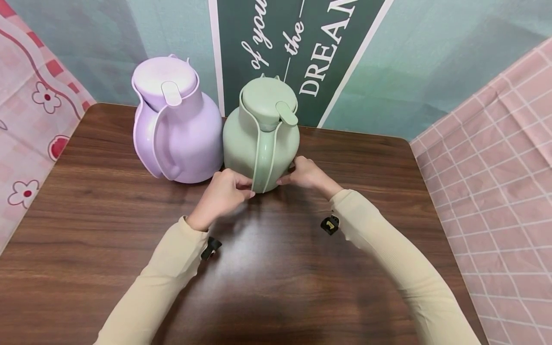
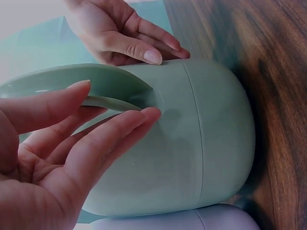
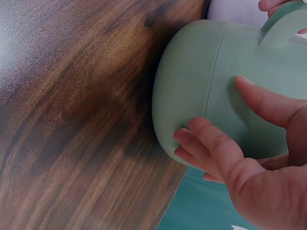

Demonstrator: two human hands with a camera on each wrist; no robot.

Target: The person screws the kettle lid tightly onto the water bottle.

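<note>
A pale green vacuum jug (image 1: 241,143) stands upright on the table, with its handle (image 1: 264,163) toward me and its lid lever pointing right. My left hand (image 1: 224,191) is at the lower end of the handle, fingertips against the jug's body and thumb beside the handle's edge. In the left wrist view, those left fingers (image 2: 112,143) are nearly straight. My right hand (image 1: 306,173) is on the jug's right side, its loosely bent fingers (image 3: 211,136) spread along the lower body. A lilac vacuum jug (image 1: 194,134) stands close beside the green one, on the left.
The dark wood table (image 1: 267,287) extends in front of the jugs. Behind them hangs a teal backdrop with a dark lettered panel (image 1: 235,43). A pink tiled sheet (image 1: 496,201) borders the right side, a flowered pink sheet (image 1: 39,139) the left.
</note>
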